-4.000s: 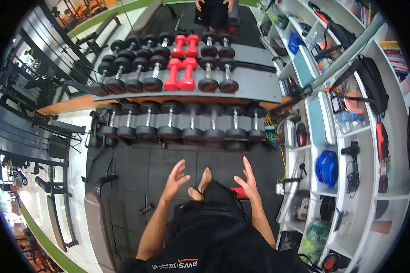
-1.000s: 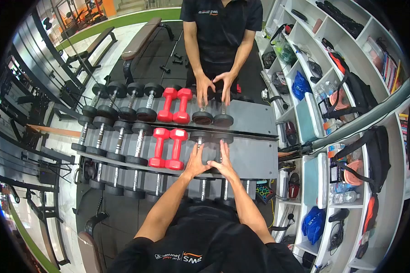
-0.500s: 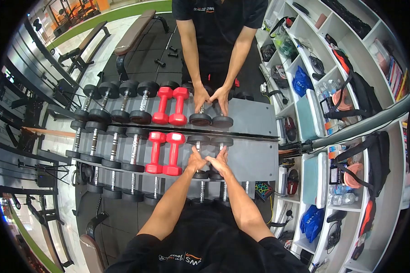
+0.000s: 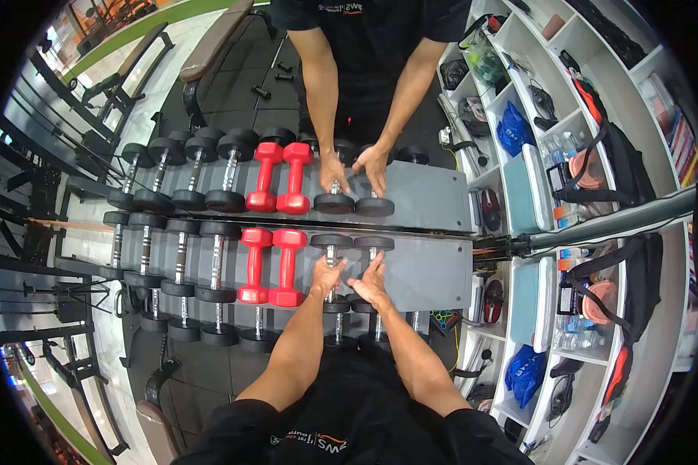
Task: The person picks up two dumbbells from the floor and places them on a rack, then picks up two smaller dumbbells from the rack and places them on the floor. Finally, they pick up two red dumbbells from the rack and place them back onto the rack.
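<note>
The left hand (image 4: 328, 273) and right hand (image 4: 371, 283) surround the handles of two black dumbbells (image 4: 330, 241) on the grey shelf (image 4: 430, 271); whether the fingers clamp is unclear. Probably heavy and rigid, each suits a mid-handle grip.

The black shirt (image 4: 357, 411) says "aws" (image 4: 332, 443) upside down, with an orange line by it. Next to that are small words (image 4: 293, 439), and only a bit like "Journ" can be read. The reflected shirt (image 4: 372, 46) shows "aws" backwards. White letters on the blue bag (image 4: 524, 377) are too blurry to read.
</note>
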A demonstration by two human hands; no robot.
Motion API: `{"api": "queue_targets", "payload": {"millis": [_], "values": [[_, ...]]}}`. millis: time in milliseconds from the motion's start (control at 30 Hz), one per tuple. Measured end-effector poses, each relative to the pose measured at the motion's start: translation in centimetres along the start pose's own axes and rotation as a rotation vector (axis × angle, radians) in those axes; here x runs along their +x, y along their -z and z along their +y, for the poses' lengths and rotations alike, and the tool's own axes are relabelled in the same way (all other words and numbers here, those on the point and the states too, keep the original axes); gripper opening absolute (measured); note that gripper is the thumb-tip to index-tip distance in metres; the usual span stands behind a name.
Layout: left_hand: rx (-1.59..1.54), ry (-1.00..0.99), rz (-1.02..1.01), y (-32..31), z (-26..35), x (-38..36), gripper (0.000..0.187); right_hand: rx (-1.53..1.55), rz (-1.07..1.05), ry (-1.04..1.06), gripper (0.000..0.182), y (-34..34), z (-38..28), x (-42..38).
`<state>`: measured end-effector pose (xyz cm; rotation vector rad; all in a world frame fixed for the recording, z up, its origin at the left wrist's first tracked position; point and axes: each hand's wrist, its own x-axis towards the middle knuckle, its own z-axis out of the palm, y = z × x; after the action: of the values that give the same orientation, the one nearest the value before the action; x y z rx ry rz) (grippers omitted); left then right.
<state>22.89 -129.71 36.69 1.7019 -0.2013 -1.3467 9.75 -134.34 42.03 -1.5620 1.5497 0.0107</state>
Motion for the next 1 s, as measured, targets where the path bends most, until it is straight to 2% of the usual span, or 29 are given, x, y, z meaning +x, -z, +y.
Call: {"api": "queue_targets", "payload": {"millis": [67, 167, 200, 300, 333, 633, 833, 1000], "values": [[-0.002, -0.005, 0.029, -0.2, 0.0, 0.1, 0.026, 0.006, 0.155, 0.088, 0.104, -0.8, 1.4, 0.6], [0.011, -0.007, 0.049, -0.3, -0.1, 0.2, 0.026, 0.229, 0.002, -0.205, 0.085, -0.3, 2.7, 2.7], [0.018, -0.005, 0.051, -0.2, 0.0, 0.1, 0.026, 0.27, 0.115, -0.147, 0.063, -1.0, 2.8, 3.1], [-0.006, -0.013, 0.044, -0.1, 0.0, -0.1, 0.026, 0.577, -0.119, -0.357, 0.045, 0.1, 2.7, 4.5], [-0.005, -0.007, 0.056, -0.1, -0.2, 0.0, 0.024, 0.602, -0.086, -0.395, 0.033, 0.5, 1.6, 4.0], [0.029, 0.043, 0.066, -0.1, -0.4, 0.7, 0.021, 0.671, -0.132, -0.502, 0.031, -0.3, 1.7, 5.6], [-0.165, 0.14, -0.089, 0.7, 0.3, 0.1, 0.028, 0.622, 0.008, -0.456, 0.032, -1.5, 2.1, 5.7], [-0.12, 0.191, -0.148, 1.5, 1.2, 0.1, 0.032, 0.594, 0.06, -0.454, 0.029, -1.7, 2.1, 6.1]]}}
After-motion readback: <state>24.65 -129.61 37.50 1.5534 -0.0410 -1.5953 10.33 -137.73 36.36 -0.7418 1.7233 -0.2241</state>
